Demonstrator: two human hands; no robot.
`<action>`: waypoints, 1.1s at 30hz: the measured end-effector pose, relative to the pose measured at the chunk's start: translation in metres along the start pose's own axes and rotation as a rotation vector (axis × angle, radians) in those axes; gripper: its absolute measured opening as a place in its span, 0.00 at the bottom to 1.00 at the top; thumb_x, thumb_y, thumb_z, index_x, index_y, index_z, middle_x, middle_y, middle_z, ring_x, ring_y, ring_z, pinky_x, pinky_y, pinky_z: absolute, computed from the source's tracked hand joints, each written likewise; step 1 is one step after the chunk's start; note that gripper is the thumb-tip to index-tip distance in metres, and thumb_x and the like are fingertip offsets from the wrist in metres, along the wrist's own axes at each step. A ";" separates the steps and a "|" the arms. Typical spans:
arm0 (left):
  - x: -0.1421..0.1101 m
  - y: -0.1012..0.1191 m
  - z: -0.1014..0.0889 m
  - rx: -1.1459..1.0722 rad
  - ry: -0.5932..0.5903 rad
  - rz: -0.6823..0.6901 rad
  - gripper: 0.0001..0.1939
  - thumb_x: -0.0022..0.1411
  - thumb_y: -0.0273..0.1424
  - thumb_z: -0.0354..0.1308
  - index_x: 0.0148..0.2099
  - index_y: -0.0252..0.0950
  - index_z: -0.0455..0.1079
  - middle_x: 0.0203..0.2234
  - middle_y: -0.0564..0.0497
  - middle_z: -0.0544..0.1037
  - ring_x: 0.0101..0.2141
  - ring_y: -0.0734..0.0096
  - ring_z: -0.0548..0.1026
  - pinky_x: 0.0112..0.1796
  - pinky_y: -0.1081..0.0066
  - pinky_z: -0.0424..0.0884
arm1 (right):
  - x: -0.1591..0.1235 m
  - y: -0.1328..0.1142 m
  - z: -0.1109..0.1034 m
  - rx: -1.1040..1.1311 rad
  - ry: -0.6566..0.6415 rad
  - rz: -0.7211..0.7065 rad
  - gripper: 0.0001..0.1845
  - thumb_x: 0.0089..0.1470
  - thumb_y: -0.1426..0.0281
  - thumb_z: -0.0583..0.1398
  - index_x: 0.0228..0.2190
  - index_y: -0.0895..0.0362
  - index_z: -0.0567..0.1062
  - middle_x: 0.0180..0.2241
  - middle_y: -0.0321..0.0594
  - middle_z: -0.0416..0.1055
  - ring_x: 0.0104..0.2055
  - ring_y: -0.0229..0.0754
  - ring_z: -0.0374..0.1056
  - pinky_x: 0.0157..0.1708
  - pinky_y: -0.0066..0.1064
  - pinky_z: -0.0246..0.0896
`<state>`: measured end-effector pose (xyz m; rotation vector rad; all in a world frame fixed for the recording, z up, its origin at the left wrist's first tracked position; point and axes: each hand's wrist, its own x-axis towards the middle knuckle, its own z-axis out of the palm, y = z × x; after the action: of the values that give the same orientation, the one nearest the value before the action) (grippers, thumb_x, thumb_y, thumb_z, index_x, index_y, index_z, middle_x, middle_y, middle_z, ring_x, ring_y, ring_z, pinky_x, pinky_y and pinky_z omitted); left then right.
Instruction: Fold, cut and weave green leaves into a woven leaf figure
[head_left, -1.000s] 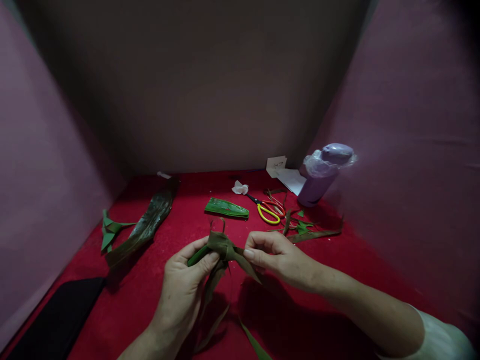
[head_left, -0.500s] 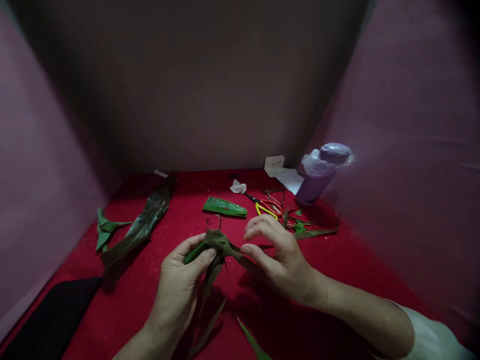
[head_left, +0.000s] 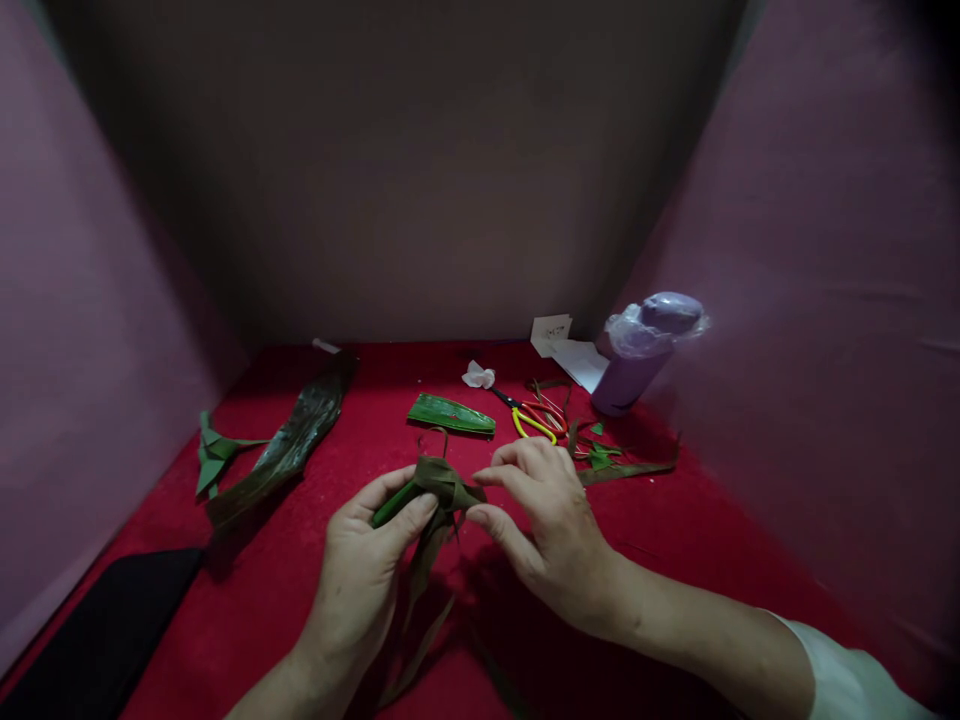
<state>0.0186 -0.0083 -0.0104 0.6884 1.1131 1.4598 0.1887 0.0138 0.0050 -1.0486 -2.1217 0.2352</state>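
Observation:
My left hand [head_left: 360, 560] pinches a folded brownish-green leaf weave [head_left: 444, 482] between thumb and fingers. From its left side a bright green rolled leaf or stalk [head_left: 394, 503] shows beneath my thumb. A thin curled strip rises from its top, and loose leaf tails [head_left: 424, 565] hang below. At the weave's right end, my right hand [head_left: 540, 530] has its thumb and forefinger around a leaf strip [head_left: 475, 494]; the other fingers are curled, and the strip's far part is hidden by the hand. Beyond the weave lies a flat green leaf piece [head_left: 451, 414].
Scissors [head_left: 534, 418] with red and yellow handles lie near leaf scraps [head_left: 600, 457] and a crumpled tissue [head_left: 478, 375]. A purple container [head_left: 630, 375], white papers [head_left: 577, 362], a long dark leaf [head_left: 304, 425], a folded green leaf shape [head_left: 215, 452] and a black flat object [head_left: 112, 630] surround the hands.
My right hand has moved left and slightly down, its thumb and forefinger closing around the strip beside the weave. My left hand keeps its hold almost in place.

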 end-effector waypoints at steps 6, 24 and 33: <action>-0.001 -0.001 0.000 -0.027 0.013 -0.001 0.15 0.45 0.27 0.68 0.38 0.33 0.74 0.30 0.50 0.81 0.29 0.75 0.76 0.32 0.79 0.71 | -0.001 -0.001 0.001 0.046 0.127 -0.009 0.06 0.53 0.69 0.60 0.35 0.57 0.70 0.38 0.42 0.67 0.43 0.45 0.61 0.44 0.40 0.53; 0.000 0.001 0.003 -0.049 0.018 0.000 0.15 0.43 0.25 0.69 0.37 0.32 0.74 0.29 0.49 0.81 0.28 0.74 0.76 0.33 0.78 0.72 | 0.000 0.001 0.006 0.249 -0.060 0.157 0.08 0.52 0.67 0.61 0.25 0.56 0.70 0.33 0.38 0.67 0.40 0.41 0.62 0.43 0.37 0.56; 0.000 0.001 0.003 -0.168 0.029 -0.063 0.16 0.42 0.24 0.69 0.37 0.31 0.74 0.29 0.47 0.81 0.28 0.75 0.77 0.32 0.78 0.72 | 0.000 0.008 0.011 0.522 -0.168 0.308 0.12 0.52 0.70 0.60 0.20 0.57 0.65 0.28 0.35 0.65 0.35 0.39 0.62 0.39 0.34 0.57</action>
<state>0.0207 -0.0073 -0.0088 0.5116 1.0123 1.4940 0.1858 0.0211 -0.0069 -1.0521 -1.8734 0.9973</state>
